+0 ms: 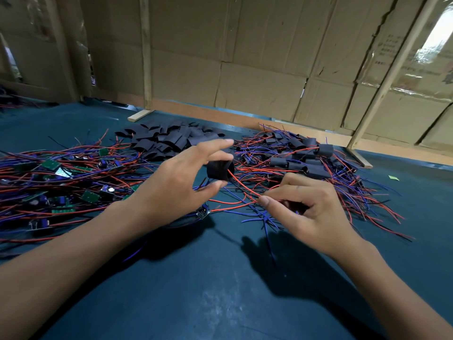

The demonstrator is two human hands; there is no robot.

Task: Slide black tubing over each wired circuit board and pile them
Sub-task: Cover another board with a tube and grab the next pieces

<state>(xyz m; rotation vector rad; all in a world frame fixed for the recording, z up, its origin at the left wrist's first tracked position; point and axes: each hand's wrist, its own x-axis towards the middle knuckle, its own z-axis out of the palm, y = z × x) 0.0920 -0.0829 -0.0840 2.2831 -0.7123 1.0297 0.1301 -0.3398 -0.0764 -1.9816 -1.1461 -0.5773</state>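
My left hand (188, 177) holds a short piece of black tubing (219, 170) between thumb and fingers, above the table's middle. A red wire (241, 187) comes out of the tubing's right end and runs down to my right hand (301, 207), which pinches red and blue wires at its fingertips. A small circuit board (203, 212) hangs below my left hand at the end of a red wire. Bare wired boards (56, 185) lie heaped at the left. Loose black tubing pieces (171, 139) lie behind my hands. Sleeved boards (301, 158) are piled at the right.
The dark blue table cover (208, 285) stretches toward me. A cardboard wall (257, 69) with wooden battens stands behind the piles. A wooden strip (141, 115) lies at the back edge. A small green scrap (393, 177) sits at the far right.
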